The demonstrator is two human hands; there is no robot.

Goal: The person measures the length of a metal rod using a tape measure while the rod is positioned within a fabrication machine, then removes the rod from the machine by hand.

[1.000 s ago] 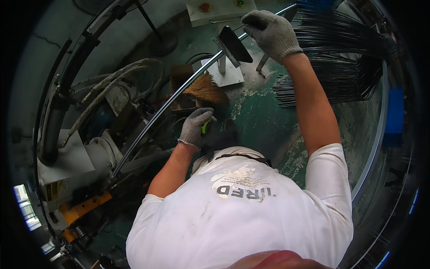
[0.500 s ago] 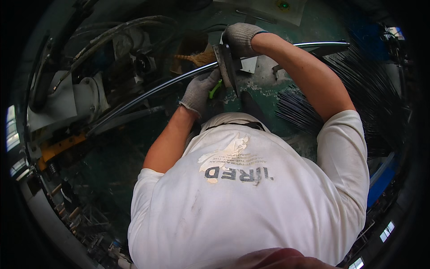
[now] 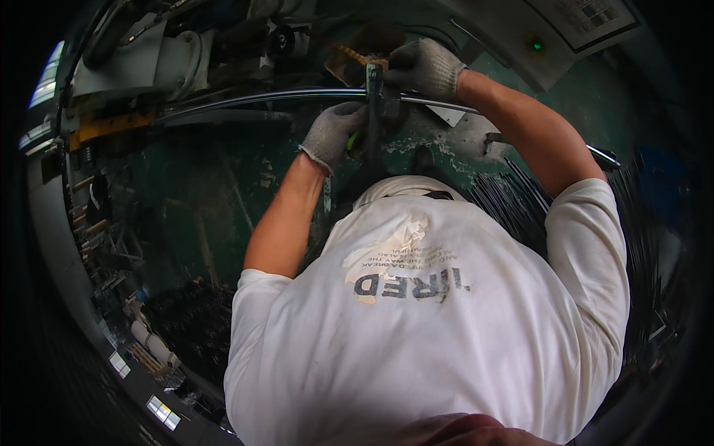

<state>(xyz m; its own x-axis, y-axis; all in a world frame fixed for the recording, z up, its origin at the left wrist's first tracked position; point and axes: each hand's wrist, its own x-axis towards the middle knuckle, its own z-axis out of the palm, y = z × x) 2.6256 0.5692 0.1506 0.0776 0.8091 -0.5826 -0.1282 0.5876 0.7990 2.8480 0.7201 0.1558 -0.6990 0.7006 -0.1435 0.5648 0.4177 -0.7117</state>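
Note:
A long shiny metal rod (image 3: 297, 94) runs across in front of me, curved in this view. At its middle a dark upright block (image 3: 374, 108) with a worn, narrow face stands across the rod. My left hand (image 3: 335, 135), in a grey knit glove, is closed just below the rod, fingertips at the block's left side; what they grip is hidden. Under those fingers a bright green piece (image 3: 353, 140) shows. My right hand (image 3: 428, 68), gloved too, is closed at the block's upper right, above the rod, its fingertips against the block.
Machinery with a round flange (image 3: 192, 63) stands at the upper left, beside a yellow beam (image 3: 111, 130). A bundle of thin dark rods (image 3: 513, 192) lies at the right. A pale cabinet (image 3: 528, 63) with a green light is at the upper right. A cardboard box (image 3: 346, 68) sits beyond the block.
The view has turned, and the rod now lies more level across it. The block has gone from tilted to nearly upright. Both hands stay at the block.

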